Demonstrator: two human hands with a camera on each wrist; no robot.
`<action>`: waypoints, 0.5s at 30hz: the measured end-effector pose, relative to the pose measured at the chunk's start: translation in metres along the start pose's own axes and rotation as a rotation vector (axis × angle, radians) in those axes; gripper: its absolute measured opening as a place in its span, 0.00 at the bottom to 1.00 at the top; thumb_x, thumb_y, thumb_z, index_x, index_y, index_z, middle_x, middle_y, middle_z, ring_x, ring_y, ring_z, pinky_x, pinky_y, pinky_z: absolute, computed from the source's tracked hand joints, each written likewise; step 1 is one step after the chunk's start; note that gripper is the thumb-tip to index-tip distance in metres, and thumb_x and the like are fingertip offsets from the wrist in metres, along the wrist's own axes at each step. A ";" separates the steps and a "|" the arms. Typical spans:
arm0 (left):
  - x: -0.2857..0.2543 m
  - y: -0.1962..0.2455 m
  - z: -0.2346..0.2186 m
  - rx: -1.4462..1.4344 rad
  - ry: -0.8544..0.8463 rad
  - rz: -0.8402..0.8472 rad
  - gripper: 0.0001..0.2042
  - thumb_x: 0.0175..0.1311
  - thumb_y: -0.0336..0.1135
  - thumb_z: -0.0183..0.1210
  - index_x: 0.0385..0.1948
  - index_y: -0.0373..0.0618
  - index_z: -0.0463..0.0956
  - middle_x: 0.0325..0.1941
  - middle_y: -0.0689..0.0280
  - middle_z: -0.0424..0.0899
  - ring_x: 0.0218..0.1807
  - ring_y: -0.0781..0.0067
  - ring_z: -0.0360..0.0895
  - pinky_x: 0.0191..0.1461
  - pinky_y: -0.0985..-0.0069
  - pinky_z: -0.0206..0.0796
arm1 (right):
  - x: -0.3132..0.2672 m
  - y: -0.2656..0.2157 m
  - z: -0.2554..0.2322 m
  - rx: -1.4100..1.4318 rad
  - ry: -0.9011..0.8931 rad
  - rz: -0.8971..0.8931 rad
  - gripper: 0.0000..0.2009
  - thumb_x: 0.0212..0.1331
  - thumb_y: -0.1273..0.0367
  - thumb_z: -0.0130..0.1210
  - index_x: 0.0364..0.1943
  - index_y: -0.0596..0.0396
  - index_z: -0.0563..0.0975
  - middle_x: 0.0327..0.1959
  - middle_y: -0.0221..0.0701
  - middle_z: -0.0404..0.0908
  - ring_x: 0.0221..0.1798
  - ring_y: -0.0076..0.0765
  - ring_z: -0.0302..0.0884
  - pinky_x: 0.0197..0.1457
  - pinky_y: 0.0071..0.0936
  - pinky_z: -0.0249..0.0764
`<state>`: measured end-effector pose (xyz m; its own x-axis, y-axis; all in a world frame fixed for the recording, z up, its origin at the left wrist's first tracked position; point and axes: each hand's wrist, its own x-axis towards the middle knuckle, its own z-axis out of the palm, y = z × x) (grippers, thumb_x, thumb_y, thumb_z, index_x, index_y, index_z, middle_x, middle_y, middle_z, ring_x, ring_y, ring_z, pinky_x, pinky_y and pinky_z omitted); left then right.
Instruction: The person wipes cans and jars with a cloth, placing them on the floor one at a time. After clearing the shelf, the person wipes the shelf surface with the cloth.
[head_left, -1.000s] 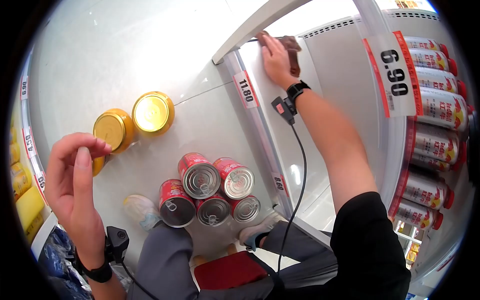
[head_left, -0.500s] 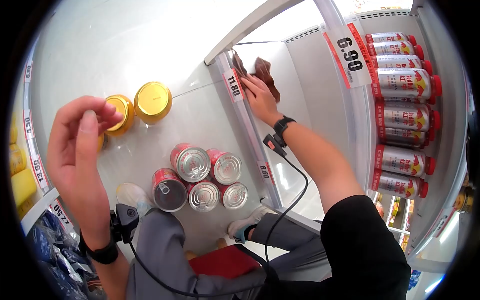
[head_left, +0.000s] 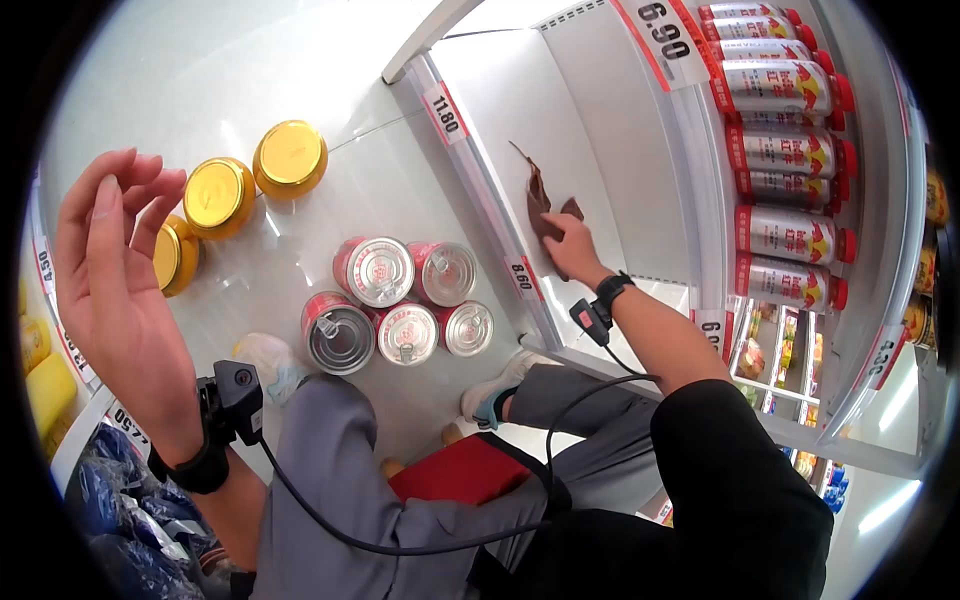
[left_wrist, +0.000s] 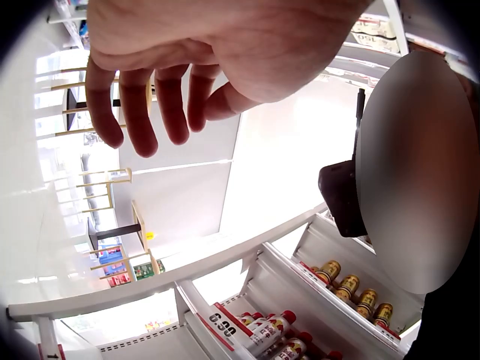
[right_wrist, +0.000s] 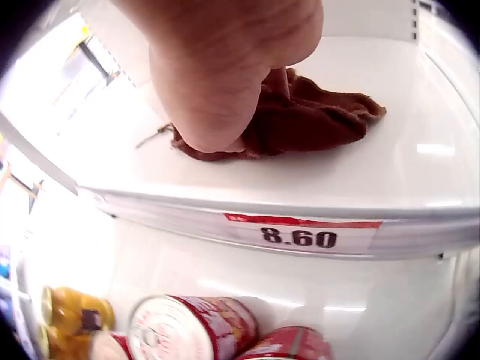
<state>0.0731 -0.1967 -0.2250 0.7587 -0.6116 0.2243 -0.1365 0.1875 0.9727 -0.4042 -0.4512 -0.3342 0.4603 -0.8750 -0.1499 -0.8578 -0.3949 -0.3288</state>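
On the white lower shelf (head_left: 490, 80), my right hand (head_left: 575, 250) grips a crumpled brown cloth (head_left: 537, 205), fingers bent down into it. In the right wrist view the cloth (right_wrist: 315, 127) lies bunched under the fingers, close behind the shelf's front edge with its 8.60 price label (right_wrist: 300, 237). A thin loose string trails from one end of it. My left hand (head_left: 125, 290) is raised over the floor on the left, palm turned up and fingers loosely bent, holding nothing. The left wrist view shows the same hand (left_wrist: 217, 37) with its fingers spread apart.
Several red cans (head_left: 380, 272) stand grouped on the floor before my feet, with gold-lidded jars (head_left: 290, 160) beyond. Red-capped Red Bull bottles (head_left: 790, 150) fill the upper shelf at right. A black cable (head_left: 400, 548) crosses my lap. Blue plastic-wrapped packs (head_left: 130, 500) lie lower left.
My right hand has drawn the cloth along the shelf toward me, from the far end to near the 8.60 label. The left hand stays raised and empty; the head view has shifted.
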 end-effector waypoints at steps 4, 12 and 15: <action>-0.005 0.000 -0.003 0.007 -0.001 -0.012 0.13 0.75 0.34 0.44 0.51 0.37 0.75 0.49 0.55 0.81 0.51 0.64 0.81 0.63 0.67 0.69 | 0.004 -0.026 -0.027 0.495 0.514 0.269 0.17 0.54 0.76 0.50 0.49 0.58 0.80 0.41 0.37 0.83 0.44 0.31 0.81 0.50 0.25 0.75; -0.006 -0.008 -0.002 -0.014 -0.030 -0.037 0.14 0.75 0.34 0.44 0.52 0.37 0.74 0.50 0.55 0.80 0.51 0.64 0.81 0.63 0.66 0.69 | -0.066 0.053 -0.009 0.112 0.064 0.511 0.17 0.56 0.63 0.57 0.45 0.60 0.82 0.39 0.44 0.84 0.44 0.46 0.83 0.49 0.35 0.76; -0.006 -0.010 0.002 0.027 -0.055 -0.037 0.14 0.75 0.35 0.44 0.52 0.38 0.74 0.50 0.55 0.80 0.51 0.64 0.81 0.63 0.66 0.69 | -0.088 0.068 0.019 -0.013 -0.054 0.654 0.27 0.59 0.53 0.54 0.56 0.60 0.75 0.52 0.56 0.78 0.53 0.59 0.77 0.57 0.43 0.72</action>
<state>0.0683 -0.1963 -0.2363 0.7275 -0.6590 0.1908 -0.1270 0.1439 0.9814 -0.4982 -0.3959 -0.3607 -0.1469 -0.9206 -0.3619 -0.9672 0.2103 -0.1423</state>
